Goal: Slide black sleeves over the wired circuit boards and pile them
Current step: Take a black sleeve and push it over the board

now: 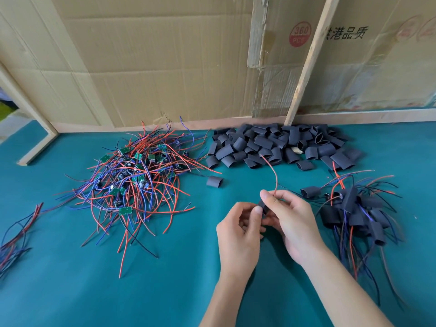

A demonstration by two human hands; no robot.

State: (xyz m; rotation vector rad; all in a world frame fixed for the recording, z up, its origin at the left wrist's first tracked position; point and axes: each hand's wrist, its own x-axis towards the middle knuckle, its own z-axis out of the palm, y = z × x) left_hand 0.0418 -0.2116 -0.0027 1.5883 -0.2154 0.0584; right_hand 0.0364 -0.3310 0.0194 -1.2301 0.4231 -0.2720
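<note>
Fingertips meet mid-table on one black sleeve point(263, 206): the left hand point(238, 228) pinches it from below with thumb and forefinger, the right hand point(293, 220) curls round its upper end and round a red wire point(271, 172) that arcs up and away from the grip. The board itself is hidden between the fingers, so I judge this the sliding step, sleeve going over board, how far on I cannot tell. Next move, by my reckoning: hold the wire steady, push the sleeve fully over, then drop the piece on the finished pile point(356, 211) just right of the hands.

Taking that sleeve as landmark: beyond it lies the heap of empty sleeves point(280, 146), with one stray sleeve point(214, 182) nearer, up and to the left. Far left sits the tangle of bare boards point(132, 175), red, blue and black leads sprawling. A loose wire bundle point(16, 234) lies at the far left edge of the green table point(118, 291). Cardboard point(153, 55) walls the back. Trailing leads from the finished pile reach close to the right wrist and could snag
</note>
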